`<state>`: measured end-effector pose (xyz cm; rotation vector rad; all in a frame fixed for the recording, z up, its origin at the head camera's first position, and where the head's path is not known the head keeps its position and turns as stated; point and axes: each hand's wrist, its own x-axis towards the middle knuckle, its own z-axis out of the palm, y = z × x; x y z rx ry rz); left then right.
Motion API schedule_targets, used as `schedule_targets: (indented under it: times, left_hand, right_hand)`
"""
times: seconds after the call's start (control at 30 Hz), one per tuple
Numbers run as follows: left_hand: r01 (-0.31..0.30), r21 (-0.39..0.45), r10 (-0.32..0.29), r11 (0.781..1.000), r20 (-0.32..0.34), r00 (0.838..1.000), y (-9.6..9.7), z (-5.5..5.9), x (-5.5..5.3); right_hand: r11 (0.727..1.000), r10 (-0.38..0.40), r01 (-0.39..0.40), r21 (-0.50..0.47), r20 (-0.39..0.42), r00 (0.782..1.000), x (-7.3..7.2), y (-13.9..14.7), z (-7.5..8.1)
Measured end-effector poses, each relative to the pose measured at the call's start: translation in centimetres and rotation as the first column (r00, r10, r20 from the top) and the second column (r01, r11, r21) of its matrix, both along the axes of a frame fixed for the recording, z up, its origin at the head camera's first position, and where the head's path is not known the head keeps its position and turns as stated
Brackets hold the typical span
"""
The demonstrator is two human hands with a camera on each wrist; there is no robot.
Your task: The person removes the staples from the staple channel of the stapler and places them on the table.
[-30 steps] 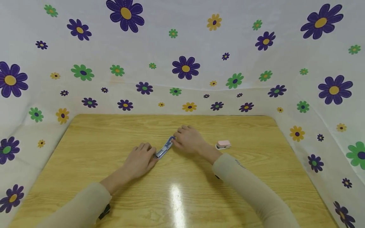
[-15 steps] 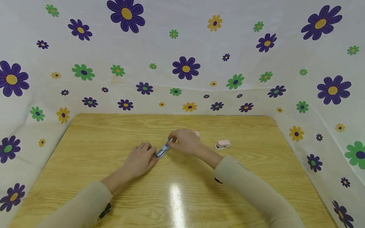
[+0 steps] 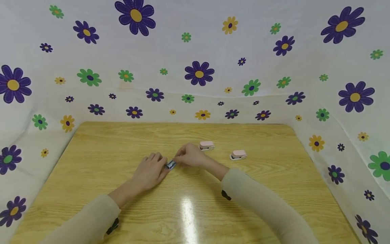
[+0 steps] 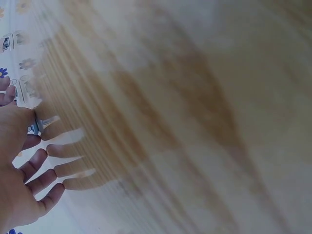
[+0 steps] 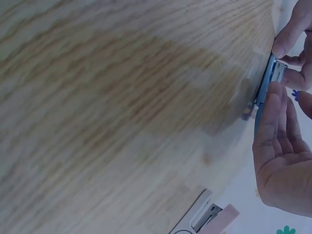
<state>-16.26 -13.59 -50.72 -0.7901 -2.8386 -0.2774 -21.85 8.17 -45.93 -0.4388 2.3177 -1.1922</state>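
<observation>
A blue stapler [image 3: 171,165] lies slantwise on the wooden table, its metal staple channel exposed. My left hand [image 3: 150,170] pinches the near end between thumb and index finger, the other fingers resting towards the table. From the far side, my right hand [image 3: 191,155] holds the stapler with thumb and fingers near its middle, hiding the far part. In the right wrist view, the fingers of my right hand [image 5: 280,161] lie along the blue body [image 5: 265,80], close to the left fingertips. The left wrist view shows only a sliver of the stapler [image 4: 35,126].
Two pink-and-white staplers stand on the table: one [image 3: 207,145] just behind my right hand, another [image 3: 238,155] farther right. A white cloth [image 3: 170,51] with printed flowers encloses the back and sides of the table [image 3: 106,145].
My right hand has slid along the blue stapler from its far end towards my left hand, uncovering the nearer pink stapler. The left hand keeps its place.
</observation>
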Motion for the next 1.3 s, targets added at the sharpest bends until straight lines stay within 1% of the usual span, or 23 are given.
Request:
schedule_targets:
  times: [0.27,0.53,0.63,0.8,0.93,1.0,1.13,1.3]
  left_hand:
    - [0.003,-0.011,-0.003,1.0,-0.015,1.0,0.0,-0.2,-0.1]
    - [-0.001,-0.008,0.001,1.0,-0.027,1.0,-0.1,-0.4,-0.3]
    - [-0.006,-0.015,0.006,1.0,-0.011,1.0,-0.1,-0.5,-0.3]
    - [-0.009,-0.01,0.009,1.0,0.013,1.0,-0.1,-0.5,-0.2]
    - [-0.009,-0.009,0.009,1.0,0.01,1.0,-0.2,-0.6,-0.2]
    - [-0.008,-0.007,0.008,1.0,0.005,1.0,-0.2,-0.7,-0.3]
    - [-0.008,-0.009,0.008,1.0,0.005,1.0,-0.2,-0.8,-0.3]
    - [-0.008,-0.019,0.008,1.0,0.012,1.0,-0.2,-0.8,-0.2]
  right_hand:
    - [0.999,-0.027,0.026,0.029,0.041,0.999,0.1,-0.8,-0.3]
    - [0.99,-0.124,0.123,0.068,0.019,0.992,0.6,-1.4,-0.2]
    - [0.987,-0.147,0.144,0.07,0.034,0.989,0.7,-1.5,-0.2]
    - [0.984,-0.177,0.173,0.048,0.103,0.979,0.5,-1.6,-0.4]
    - [0.978,-0.205,0.207,0.01,0.169,0.964,0.3,-1.7,-0.9]
    - [0.977,-0.21,0.214,-0.002,0.19,0.959,0.2,-1.8,-1.0]
    - [0.977,-0.201,0.211,-0.024,0.213,0.956,0.2,-1.8,-1.1]
    - [0.978,-0.197,0.206,-0.023,0.215,0.957,0.4,-1.8,-1.2]
